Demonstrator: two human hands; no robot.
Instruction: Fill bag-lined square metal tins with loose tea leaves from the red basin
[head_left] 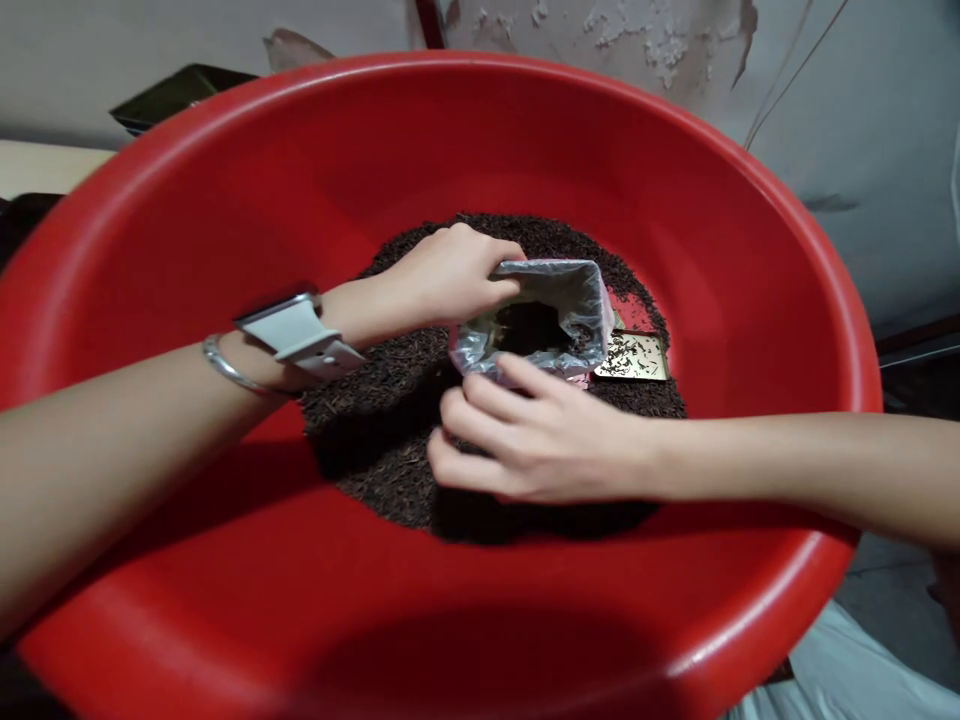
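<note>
A big red plastic basin fills the view, with a heap of dark loose tea leaves at its bottom. An open silvery pouch stands on the heap, partly filled with the dark leaves. My left hand, wrist wearing a white watch and a metal bangle, grips the pouch's far-left rim. My right hand is closed on the pouch's near rim, fingers curled over the leaves.
A small gold-coloured flat card or scoop sprinkled with leaves lies in the basin right of the pouch. A peeling pale wall stands behind the basin. A dark tray-like object sits at the back left.
</note>
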